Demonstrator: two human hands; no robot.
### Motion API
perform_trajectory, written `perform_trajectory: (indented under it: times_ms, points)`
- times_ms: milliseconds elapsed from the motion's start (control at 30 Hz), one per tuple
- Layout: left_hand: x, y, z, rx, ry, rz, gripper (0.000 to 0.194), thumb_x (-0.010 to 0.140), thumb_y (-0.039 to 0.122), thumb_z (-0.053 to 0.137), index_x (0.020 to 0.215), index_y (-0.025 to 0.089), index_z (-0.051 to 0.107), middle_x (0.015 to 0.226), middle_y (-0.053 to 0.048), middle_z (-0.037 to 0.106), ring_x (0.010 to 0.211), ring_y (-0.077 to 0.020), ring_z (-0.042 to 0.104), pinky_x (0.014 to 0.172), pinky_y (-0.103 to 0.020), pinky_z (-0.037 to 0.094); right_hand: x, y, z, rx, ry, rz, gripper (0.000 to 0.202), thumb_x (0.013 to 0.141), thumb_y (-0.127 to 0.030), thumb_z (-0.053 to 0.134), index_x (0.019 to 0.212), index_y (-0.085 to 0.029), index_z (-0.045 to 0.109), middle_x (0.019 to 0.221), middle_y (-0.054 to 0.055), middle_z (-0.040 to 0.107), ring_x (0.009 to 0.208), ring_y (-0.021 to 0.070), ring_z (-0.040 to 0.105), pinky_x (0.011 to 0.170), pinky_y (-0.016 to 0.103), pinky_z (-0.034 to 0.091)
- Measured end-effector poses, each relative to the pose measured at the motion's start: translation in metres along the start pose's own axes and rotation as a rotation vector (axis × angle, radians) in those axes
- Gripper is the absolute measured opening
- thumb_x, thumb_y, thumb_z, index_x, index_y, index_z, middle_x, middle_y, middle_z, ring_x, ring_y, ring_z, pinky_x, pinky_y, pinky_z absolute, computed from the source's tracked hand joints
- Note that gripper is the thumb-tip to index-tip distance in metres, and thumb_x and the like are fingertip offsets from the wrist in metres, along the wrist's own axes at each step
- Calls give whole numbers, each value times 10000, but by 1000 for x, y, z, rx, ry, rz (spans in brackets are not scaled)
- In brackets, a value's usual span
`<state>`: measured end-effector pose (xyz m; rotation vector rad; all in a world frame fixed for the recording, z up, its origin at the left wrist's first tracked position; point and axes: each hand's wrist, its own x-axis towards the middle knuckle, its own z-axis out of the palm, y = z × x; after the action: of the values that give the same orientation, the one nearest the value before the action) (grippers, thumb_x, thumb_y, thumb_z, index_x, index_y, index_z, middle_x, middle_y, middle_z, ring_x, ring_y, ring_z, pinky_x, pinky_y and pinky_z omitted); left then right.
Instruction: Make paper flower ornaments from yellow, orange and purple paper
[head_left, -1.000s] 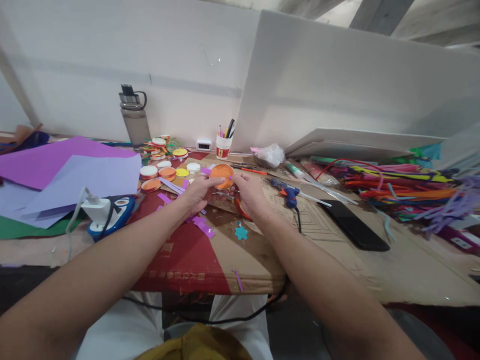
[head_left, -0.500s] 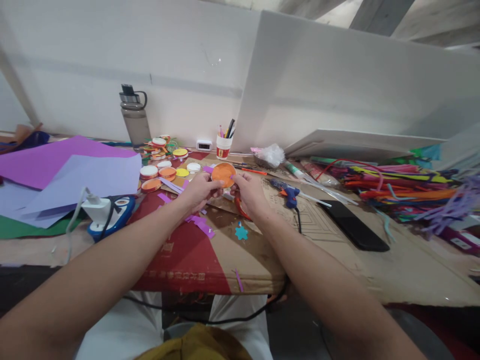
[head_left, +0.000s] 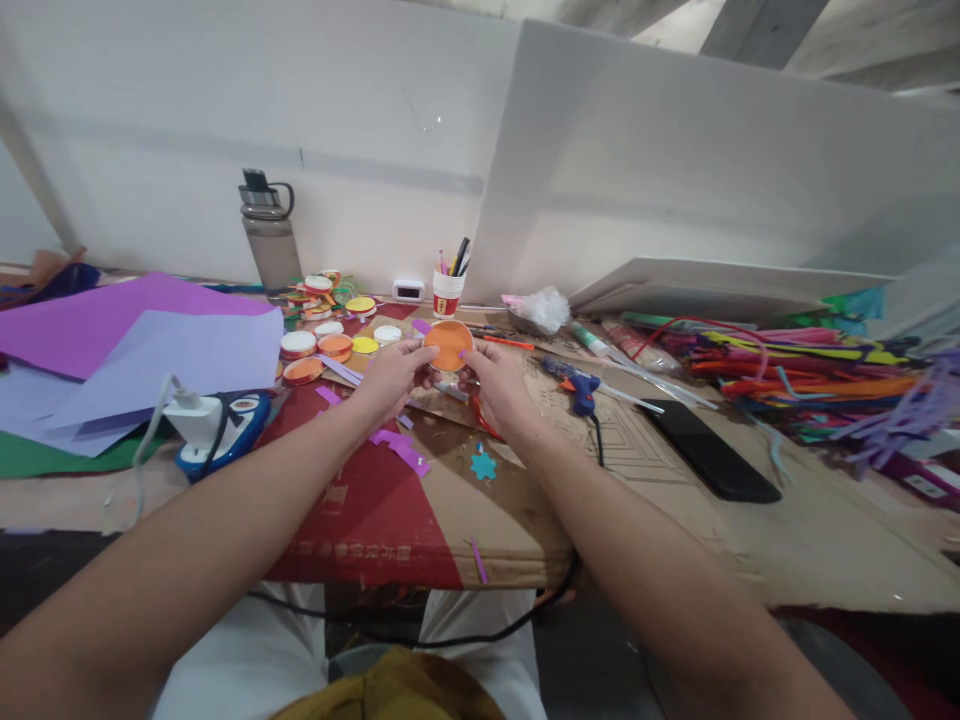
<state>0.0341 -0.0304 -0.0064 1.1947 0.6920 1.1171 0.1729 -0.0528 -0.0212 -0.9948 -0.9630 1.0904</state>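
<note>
An orange disc (head_left: pixel 448 344) with a pale rim is held up over the table between both hands, its face toward me. My left hand (head_left: pixel 399 376) grips its left edge, thumb on the face. My right hand (head_left: pixel 495 378) pinches the lower right edge. Below them, a teal flower-shaped piece (head_left: pixel 483 463) lies on the cardboard. Purple paper scraps (head_left: pixel 401 450) are scattered to its left. White, orange and yellow round pieces (head_left: pixel 335 345) stand left of the disc.
Purple and lilac sheets (head_left: pixel 180 350) and a blue power strip (head_left: pixel 225 435) are at the left. A bottle (head_left: pixel 271 240) and a pen cup (head_left: pixel 448 293) stand behind. A glue gun (head_left: pixel 581 392), a black phone (head_left: pixel 709 450) and colourful pipe cleaners (head_left: pixel 810 370) lie at the right.
The orange disc has risen slightly and tilted, so its pale rim shows more. The fingers of my left hand have shifted on its edge, and the thumb sits a little higher.
</note>
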Motion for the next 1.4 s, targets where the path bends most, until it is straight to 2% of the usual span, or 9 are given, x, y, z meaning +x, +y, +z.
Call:
perform_trajectory:
  times_ms: [167, 233, 333, 433, 533, 767, 900, 1200, 1400]
  points:
    - [-1, -4, -1, 62, -100, 77, 182, 718, 279, 717, 751, 132, 615, 630, 8, 583, 512, -70, 511, 489, -201, 362, -3, -4, 1, -3, 31, 3, 210, 659, -321, 669, 677, -204, 495, 550, -66, 497, 489, 73, 429, 506, 222, 364]
    - [0, -4, -2, 65, -103, 69, 172, 705, 252, 726, 762, 128, 621, 636, 3, 597, 505, -65, 500, 489, -199, 366, -5, -8, 1, 14, 16, 26, 199, 653, -304, 673, 685, -205, 503, 560, -64, 503, 498, 75, 436, 516, 225, 380]
    - [3, -1, -4, -36, -21, -8, 143, 682, 175, 721, 739, 130, 598, 611, 7, 587, 502, -65, 511, 488, -187, 386, -7, -15, 1, 82, -14, 88, 202, 642, -310, 683, 719, -208, 527, 625, -46, 546, 551, 90, 479, 541, 236, 424]
    - [7, 3, -6, -207, 86, -128, 144, 674, 102, 680, 688, 136, 541, 566, 17, 549, 498, -60, 513, 482, -168, 396, -7, -23, 0, 154, 31, 152, 156, 655, -308, 642, 726, -204, 550, 686, -20, 575, 571, 96, 484, 539, 242, 452]
    - [9, 4, -9, -288, 131, -183, 164, 671, 70, 648, 656, 141, 501, 528, 29, 506, 465, -51, 478, 447, -158, 372, -6, -29, -3, 176, 75, 179, 115, 664, -292, 609, 715, -200, 564, 679, -12, 562, 563, 94, 470, 522, 231, 454]
    - [6, -1, -6, -140, 70, -91, 178, 642, 114, 715, 707, 144, 553, 573, 35, 552, 467, -52, 496, 469, -169, 397, -3, -18, -4, 103, 24, 129, 193, 664, -330, 661, 794, -202, 598, 710, -14, 593, 582, 109, 496, 515, 249, 455]
    - [4, -3, -4, -75, 19, -47, 141, 647, 149, 721, 709, 129, 596, 594, 23, 566, 474, -51, 489, 477, -181, 385, -2, -12, -4, 53, -10, 121, 271, 616, -358, 728, 771, -213, 559, 722, -26, 612, 582, 94, 488, 525, 231, 426]
    - [4, -5, -3, -49, -26, -3, 153, 645, 173, 731, 740, 128, 620, 621, 15, 584, 488, -53, 494, 491, -192, 389, -3, -9, -4, 3, -32, 70, 307, 591, -382, 759, 665, -196, 526, 570, -65, 493, 505, 71, 437, 512, 228, 391]
    - [13, 0, -16, -98, 143, -41, 218, 595, 134, 724, 684, 158, 526, 561, 44, 531, 473, -60, 491, 465, -182, 390, -4, -14, -2, 16, -65, 160, 237, 663, -370, 701, 734, -195, 560, 704, -20, 579, 567, 91, 490, 510, 231, 418]
